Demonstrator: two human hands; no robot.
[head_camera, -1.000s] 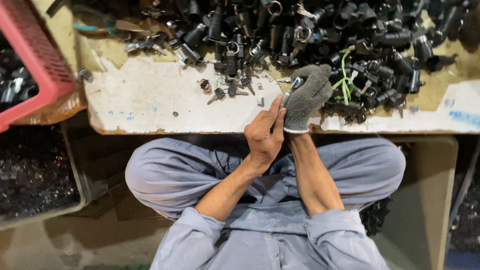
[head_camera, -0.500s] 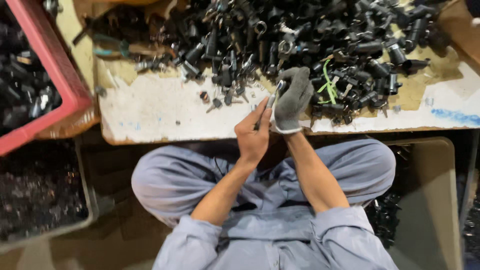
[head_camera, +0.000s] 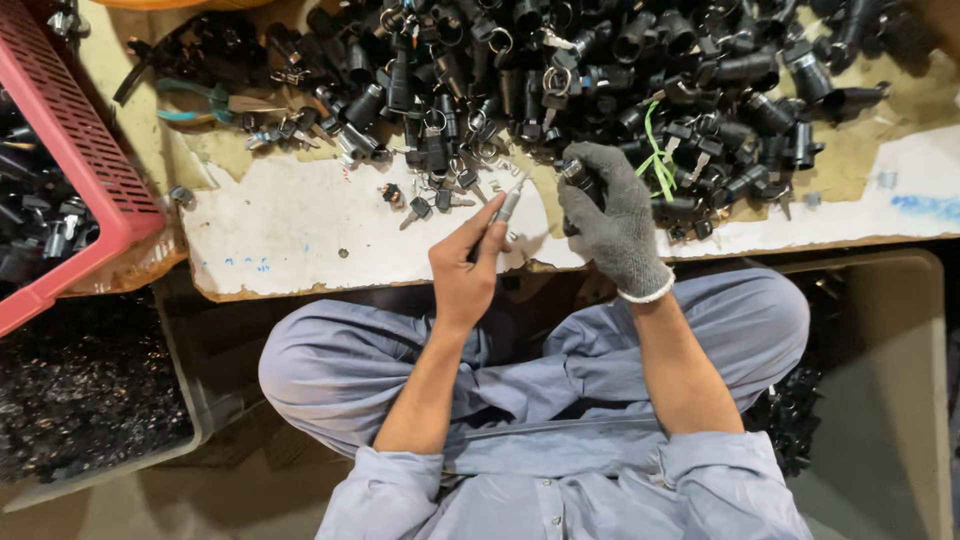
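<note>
The bare left hand (head_camera: 465, 270) is closed round a thin metal tool (head_camera: 505, 208), its tip aimed at a small black cylinder (head_camera: 578, 180) pinched in the gloved right hand (head_camera: 612, 225), both held just over the near edge of the worn white board (head_camera: 300, 250). The step in hand looks like picking or prying at the part with the tool (the contact point itself is too small to make out). Next would call for a steady tip into the part's end, glove gripping firm. Beyond lies a heap of black parts (head_camera: 620, 60), pliers (head_camera: 215, 100) and a red crate (head_camera: 85, 165) to the left
</note>
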